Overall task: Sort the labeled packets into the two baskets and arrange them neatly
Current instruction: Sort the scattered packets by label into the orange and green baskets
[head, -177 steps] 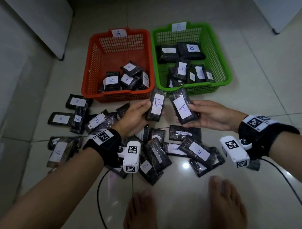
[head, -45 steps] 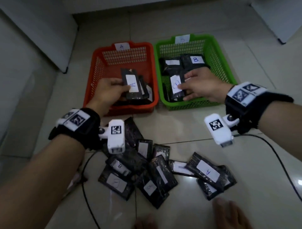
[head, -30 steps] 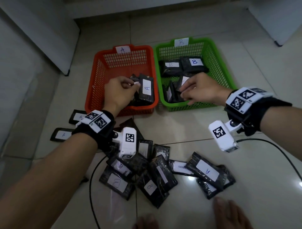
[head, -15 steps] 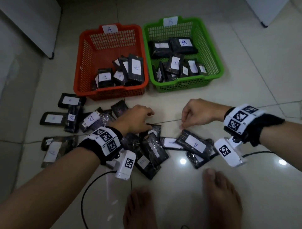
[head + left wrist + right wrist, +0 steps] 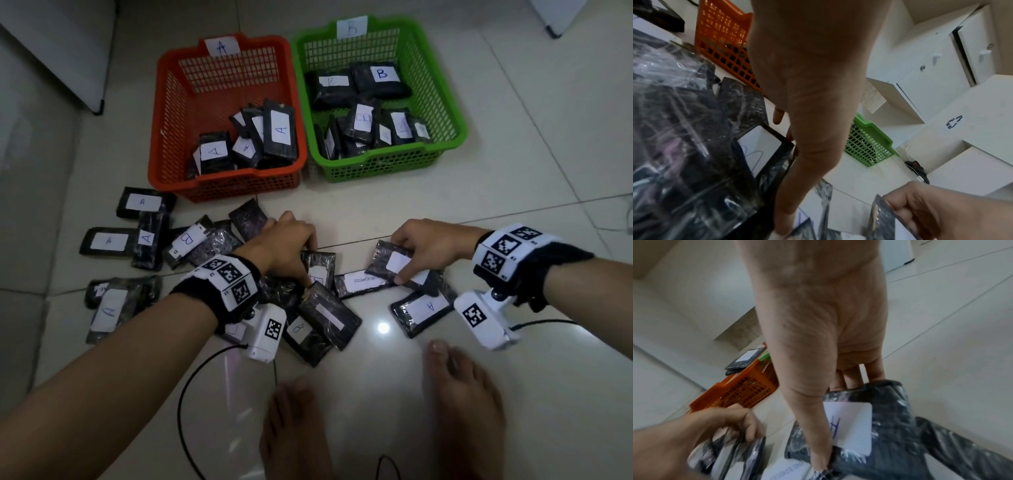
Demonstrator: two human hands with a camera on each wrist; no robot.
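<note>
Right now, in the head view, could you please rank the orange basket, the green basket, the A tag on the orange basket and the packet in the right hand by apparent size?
1-2. Orange basket and green basket: look alike, not ranked.
3. Packet gripped by the right hand; it is nearer the camera and partly covered.
4. A tag, smallest.

Both hands back from baskets, down at floor pile. Right hand (image 5: 426, 245) now pinching A-labelled packet (image 5: 397, 262); left hand (image 5: 281, 246) gripping packet (image 5: 320, 269) in heap.

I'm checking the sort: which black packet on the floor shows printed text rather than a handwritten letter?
The black plastic-wrapped packet lying between the two hands: its white label carries small printed lettering, while the other readable floor labels show a handwritten A or B.
</note>
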